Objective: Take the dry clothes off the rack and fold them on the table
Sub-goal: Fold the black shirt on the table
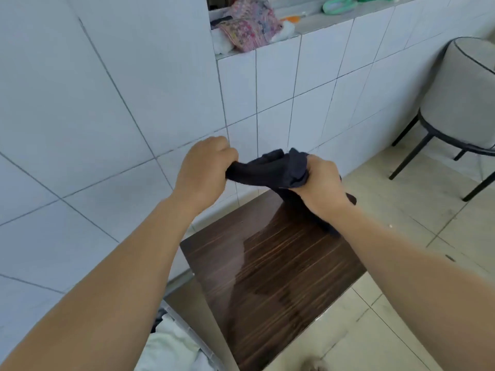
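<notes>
Dark garment [263, 170] bunched, gripped by left hand [205, 170] and right hand [322, 183].

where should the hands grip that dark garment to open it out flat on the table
Judging from its bunched pose, grip the dark garment at its two outer ends, from above, one hand per side. The left hand already holds the left end and the right hand clutches the right wad, with loose cloth trailing onto the table. Which part is hem or corner cannot be told; finding an edge in the wad would probably help.
</notes>
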`<state>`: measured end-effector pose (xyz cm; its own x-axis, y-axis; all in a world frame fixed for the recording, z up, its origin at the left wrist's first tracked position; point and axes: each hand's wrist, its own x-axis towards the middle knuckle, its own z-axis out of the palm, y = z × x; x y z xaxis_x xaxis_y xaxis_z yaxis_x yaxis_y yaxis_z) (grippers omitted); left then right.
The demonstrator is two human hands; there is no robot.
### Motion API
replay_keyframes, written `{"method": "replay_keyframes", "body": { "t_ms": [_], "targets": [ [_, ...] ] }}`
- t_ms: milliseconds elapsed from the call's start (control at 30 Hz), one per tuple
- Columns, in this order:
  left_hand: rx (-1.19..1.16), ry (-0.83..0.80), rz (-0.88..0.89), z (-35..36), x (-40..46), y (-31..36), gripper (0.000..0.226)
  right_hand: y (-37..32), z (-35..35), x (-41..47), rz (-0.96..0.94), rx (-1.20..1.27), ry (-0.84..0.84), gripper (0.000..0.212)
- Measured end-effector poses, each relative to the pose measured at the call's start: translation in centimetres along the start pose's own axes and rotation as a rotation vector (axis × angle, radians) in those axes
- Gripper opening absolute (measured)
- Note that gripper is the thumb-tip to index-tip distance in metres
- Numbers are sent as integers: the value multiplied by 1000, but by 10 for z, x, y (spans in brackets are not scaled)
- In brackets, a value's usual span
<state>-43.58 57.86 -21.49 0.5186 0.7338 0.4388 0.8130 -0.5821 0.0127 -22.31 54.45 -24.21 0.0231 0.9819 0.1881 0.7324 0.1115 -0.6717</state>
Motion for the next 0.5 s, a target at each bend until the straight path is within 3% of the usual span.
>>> {"method": "replay_keyframes", "body": {
  "t_ms": [100,133,200,300,433,500],
  "targets": [
    [59,-141,36,70,-72,-14,23,31,79,-46,0,-194,-185,39],
    [78,-201,24,92,-99,-20,21,45,107,-62,-7,-184,-278,37],
    [116,-357,24,141,-155,-36,26,72,165,-92,23,-101,-559,12],
    [232,-701,86,175,-215,-42,31,93,218,-121,95,91,-907,39],
    [297,-955,-106,209,-272,-53,33,91,248,-111,173,369,-908,34],
    [272,-979,-206,219,-285,-60,31,86,248,-92,136,421,-746,26]
  ]
}}
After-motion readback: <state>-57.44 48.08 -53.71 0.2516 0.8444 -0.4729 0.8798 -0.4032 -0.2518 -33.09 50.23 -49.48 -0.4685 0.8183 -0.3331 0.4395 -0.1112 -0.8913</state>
